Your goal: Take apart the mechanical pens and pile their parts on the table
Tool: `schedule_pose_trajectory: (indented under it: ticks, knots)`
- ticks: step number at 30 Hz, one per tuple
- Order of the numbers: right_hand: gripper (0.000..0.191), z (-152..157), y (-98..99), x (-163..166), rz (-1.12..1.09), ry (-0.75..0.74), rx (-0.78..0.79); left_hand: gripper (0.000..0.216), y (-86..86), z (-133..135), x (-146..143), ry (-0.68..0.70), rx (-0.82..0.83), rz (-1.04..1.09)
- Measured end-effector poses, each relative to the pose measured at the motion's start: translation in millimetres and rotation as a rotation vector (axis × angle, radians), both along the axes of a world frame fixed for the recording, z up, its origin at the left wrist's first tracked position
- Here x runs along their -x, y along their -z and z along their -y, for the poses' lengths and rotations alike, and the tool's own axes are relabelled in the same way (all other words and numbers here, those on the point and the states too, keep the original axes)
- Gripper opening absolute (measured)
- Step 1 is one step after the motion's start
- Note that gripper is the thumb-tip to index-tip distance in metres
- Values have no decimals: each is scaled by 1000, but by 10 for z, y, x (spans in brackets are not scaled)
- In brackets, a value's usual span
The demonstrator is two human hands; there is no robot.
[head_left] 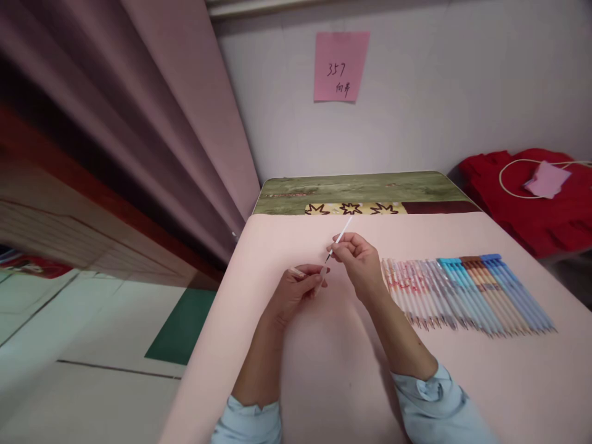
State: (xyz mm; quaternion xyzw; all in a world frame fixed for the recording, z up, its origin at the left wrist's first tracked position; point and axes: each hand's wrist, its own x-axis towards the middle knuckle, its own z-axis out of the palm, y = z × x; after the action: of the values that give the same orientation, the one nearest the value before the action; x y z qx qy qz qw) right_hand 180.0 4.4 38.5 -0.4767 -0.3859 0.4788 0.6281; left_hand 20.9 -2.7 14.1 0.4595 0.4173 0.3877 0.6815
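My right hand (358,259) pinches a thin white pen refill (343,232) that slants up and away, its dark tip pointing down toward my other hand. Closed around pen parts is my left hand (296,290). One pale patterned pen piece (296,272) sticks out past its knuckles, and a pale, translucent pen barrel (320,282) shows at its fingertips. The refill's tip is just above the barrel; whether they touch I cannot tell. To the right of my right forearm lies a row of several assembled pens (462,296), in white with red, grey, light blue, brown and dark blue.
A pale pink cover (222,357) lies over the table, with a green patterned strip (287,188) at its far end. Red cloth (490,185) with a cord and pink paper sits at the right. A curtain (185,111) hangs left; a pink note (341,66) is on the wall.
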Motion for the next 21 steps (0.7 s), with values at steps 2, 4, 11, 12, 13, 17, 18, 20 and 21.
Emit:
schedule_pose_trajectory:
  ticks: [2, 4, 11, 12, 13, 17, 18, 20, 21]
  knots:
    - [25, 2, 5, -2, 6, 3, -8, 28, -4, -1, -2, 2, -1, 6]
    - [25, 5, -2, -12, 21, 27, -5, 28, -2, -4, -3, -3, -6, 16]
    - [25, 12, -9, -20, 56, -16, 9, 27, -4, -5, 3, 15, 0, 32]
    - [24, 13, -4, -13, 61, -32, 13, 27, -5, -5, 3, 16, -1, 36]
    - [24, 15, 0, -4, 66, -54, 17, 26, -5, -5, 3, 11, -3, 43]
    - [24, 29, 5, 24, 72, -153, 20, 26, -16, -6, 3, -4, -15, 56]
    - [24, 34, 3, 28, 79, -164, 14, 26, -21, -6, 5, -3, -18, 56]
    - [24, 42, -2, 32, 101, -162, 5, 27, -31, -6, 11, 5, -13, 54]
    - [24, 46, -5, 34, 109, -155, 6, 27, -35, -5, 14, 10, -7, 54]
